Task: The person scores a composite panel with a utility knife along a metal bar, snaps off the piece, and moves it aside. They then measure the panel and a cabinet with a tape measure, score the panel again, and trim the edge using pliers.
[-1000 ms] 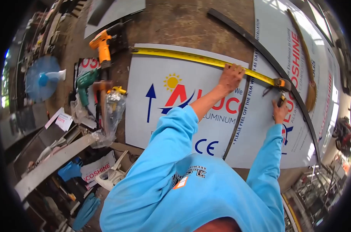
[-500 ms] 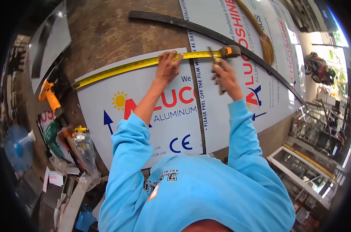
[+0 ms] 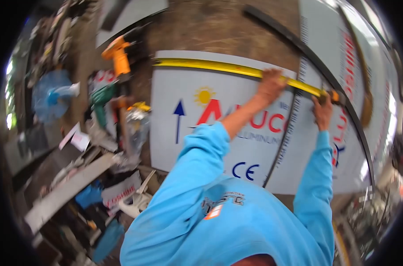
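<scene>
A yellow tape measure (image 3: pixel 201 65) is drawn out along the upper edge of a white aluminum panel (image 3: pixel 168 150) with printed film. My left hand (image 3: pixel 271 85) lies over the blade, fingers closed on it near the panel's right end. At the other end, my right hand (image 3: pixel 323 113) is closed just below the black-and-orange tape case (image 3: pixel 336 97). Blur hides what its fingers grip; a thin dark piece stands up by the fingertips. Beneath the right hand is a second printed panel (image 3: pixel 294 170), separated from the first by a dark gap.
A long black strip (image 3: pixel 319 64) crosses the right panel diagonally, with a broom (image 3: pixel 367 108) beyond it. Left of the panels are an orange power tool (image 3: pixel 119 55), a green power tool (image 3: pixel 103 104) and a blue fan (image 3: pixel 55 95). Scraps and a pale board (image 3: pixel 70 190) clutter the lower left.
The view has swung left, so the panels and both hands appear farther right. My right hand has come closer to the tape case. The dark tool seen in it earlier is now mostly blurred.
</scene>
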Available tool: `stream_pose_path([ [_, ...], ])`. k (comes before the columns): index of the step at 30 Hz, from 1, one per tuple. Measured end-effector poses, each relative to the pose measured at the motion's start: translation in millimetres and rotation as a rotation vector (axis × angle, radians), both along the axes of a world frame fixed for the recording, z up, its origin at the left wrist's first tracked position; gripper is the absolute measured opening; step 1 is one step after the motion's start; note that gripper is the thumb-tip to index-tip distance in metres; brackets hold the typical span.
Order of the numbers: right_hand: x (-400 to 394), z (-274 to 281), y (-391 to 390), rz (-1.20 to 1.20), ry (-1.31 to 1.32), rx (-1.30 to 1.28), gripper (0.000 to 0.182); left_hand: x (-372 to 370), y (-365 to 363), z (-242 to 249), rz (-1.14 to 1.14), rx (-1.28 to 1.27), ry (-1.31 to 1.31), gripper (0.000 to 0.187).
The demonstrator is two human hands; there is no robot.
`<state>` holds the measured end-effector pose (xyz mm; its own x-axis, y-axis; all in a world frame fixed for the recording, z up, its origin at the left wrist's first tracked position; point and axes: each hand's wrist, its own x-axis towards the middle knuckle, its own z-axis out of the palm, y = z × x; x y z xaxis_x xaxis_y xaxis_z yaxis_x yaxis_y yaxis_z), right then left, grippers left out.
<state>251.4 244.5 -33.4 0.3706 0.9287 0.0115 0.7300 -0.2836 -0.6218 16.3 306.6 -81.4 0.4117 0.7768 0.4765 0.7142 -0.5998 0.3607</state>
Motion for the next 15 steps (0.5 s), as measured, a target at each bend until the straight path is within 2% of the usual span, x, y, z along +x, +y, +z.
stream_pose_path([
  [2,-28,29,-1,-0.179,0.092,-0.169,0.049,-3,-6,18,0.021,-0.046,-0.015,0.03],
  [3,-31,23,-3,-0.155,0.103,-0.171,0.049,-5,-10,21,0.044,-0.046,-0.002,0.03],
  [5,-29,16,-4,-0.233,0.097,-0.017,0.049,-3,-11,24,0.027,-0.127,-0.025,0.031],
  [8,-29,21,-5,-0.269,0.103,-0.093,0.051,-8,-11,25,0.007,-0.075,0.01,0.032],
  [9,-21,7,-6,-0.277,0.099,-0.089,0.051,-11,-8,23,-0.001,-0.073,0.005,0.032],
  [10,-7,-16,-8,-0.163,0.009,0.0,0.052,-14,-6,20,-0.017,-0.015,0.029,0.031],
  [12,-33,27,-5,-0.176,0.055,-0.124,0.049,-10,-6,6,-0.031,0.011,0.01,0.031],
  [13,-8,-12,-16,0.072,-0.047,0.053,0.044,-6,-6,1,-0.03,-0.025,-0.042,0.034],
  [15,-27,10,-24,0.037,0.04,-0.043,0.047,-6,-8,7,-0.033,0.018,0.061,0.043],
])
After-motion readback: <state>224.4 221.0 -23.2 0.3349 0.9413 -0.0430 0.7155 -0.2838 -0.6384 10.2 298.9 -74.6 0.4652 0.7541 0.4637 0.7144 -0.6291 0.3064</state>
